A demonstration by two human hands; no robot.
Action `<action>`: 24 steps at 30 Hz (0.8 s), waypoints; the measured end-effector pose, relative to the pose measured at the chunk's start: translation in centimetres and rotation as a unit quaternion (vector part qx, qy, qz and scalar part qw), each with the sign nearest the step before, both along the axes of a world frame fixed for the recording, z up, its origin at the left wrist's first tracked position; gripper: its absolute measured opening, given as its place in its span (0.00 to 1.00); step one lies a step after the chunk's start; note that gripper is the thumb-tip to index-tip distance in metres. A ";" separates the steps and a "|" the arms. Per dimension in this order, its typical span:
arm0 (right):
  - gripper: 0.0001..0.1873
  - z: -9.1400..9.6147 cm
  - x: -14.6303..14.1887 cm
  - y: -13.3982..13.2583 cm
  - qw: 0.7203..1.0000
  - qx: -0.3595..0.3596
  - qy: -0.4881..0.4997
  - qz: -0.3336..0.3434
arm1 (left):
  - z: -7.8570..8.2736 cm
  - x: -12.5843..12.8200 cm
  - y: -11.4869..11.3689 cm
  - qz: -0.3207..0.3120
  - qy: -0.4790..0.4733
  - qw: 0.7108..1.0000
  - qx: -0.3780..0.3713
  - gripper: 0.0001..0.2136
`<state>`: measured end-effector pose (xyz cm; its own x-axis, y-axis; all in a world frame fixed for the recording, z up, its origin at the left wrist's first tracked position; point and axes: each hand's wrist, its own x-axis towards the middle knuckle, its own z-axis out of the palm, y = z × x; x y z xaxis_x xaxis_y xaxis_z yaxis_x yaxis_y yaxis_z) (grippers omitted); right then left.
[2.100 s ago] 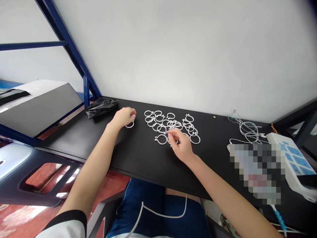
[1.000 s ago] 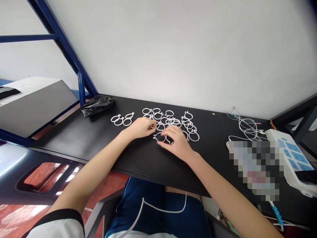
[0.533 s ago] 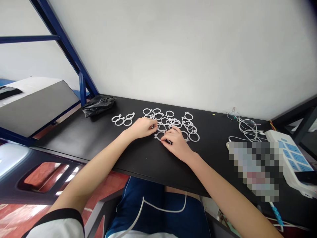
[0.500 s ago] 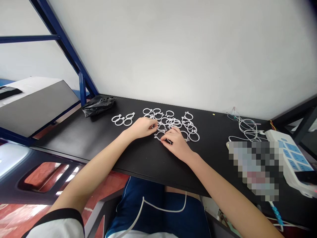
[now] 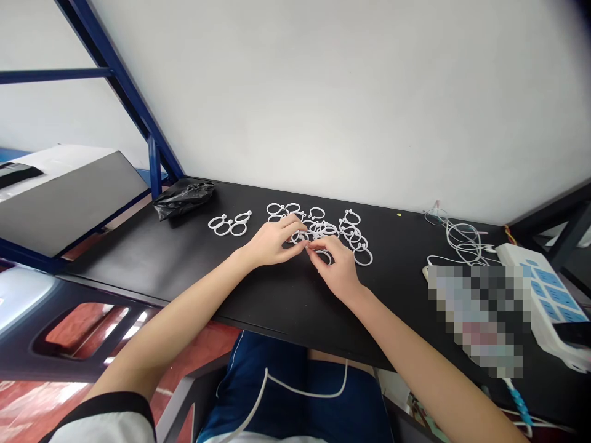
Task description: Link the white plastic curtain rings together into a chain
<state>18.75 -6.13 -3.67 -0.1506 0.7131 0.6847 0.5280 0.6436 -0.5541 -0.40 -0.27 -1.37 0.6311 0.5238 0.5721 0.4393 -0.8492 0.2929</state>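
White plastic curtain rings (image 5: 353, 237) with small eyelets lie in a loose, overlapping cluster on the black tabletop (image 5: 272, 301). My right hand (image 5: 339, 266) is closed, thumb and fingertips pinching a curtain ring (image 5: 327, 253) at the cluster's near side. Against those fingertips, my left hand (image 5: 276, 242) pinches at the same ring's small end. The exact contact is partly hidden by the fingers. Behind and beneath both hands more rings show, some covered by the left fingers. To the left, several rings (image 5: 222, 227) sit in a separate small group.
A crumpled black plastic bag (image 5: 184, 198) lies at the back left. On the right are tangled white cables (image 5: 464, 240), a blurred-out object (image 5: 480, 320) and a white power strip (image 5: 545, 289). A grey-sided box (image 5: 78, 197) stands left, beside a blue metal frame (image 5: 124, 80).
My left hand has moved right to meet my right hand. The right hand has shifted slightly right, and the ring at its fingertips has moved with it.
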 end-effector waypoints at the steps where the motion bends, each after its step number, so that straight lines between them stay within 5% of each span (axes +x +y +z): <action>1: 0.05 0.0 0.0 0.0 1.000 0.000 0.002 0.000 | -0.1 0.1 -0.1 0.000 -0.002 1.000 0.004 0.10; 24: 0.04 0.2 0.0 -0.1 0.999 0.004 0.011 -0.032 | -0.6 0.4 0.2 0.006 -0.009 1.000 0.012 0.09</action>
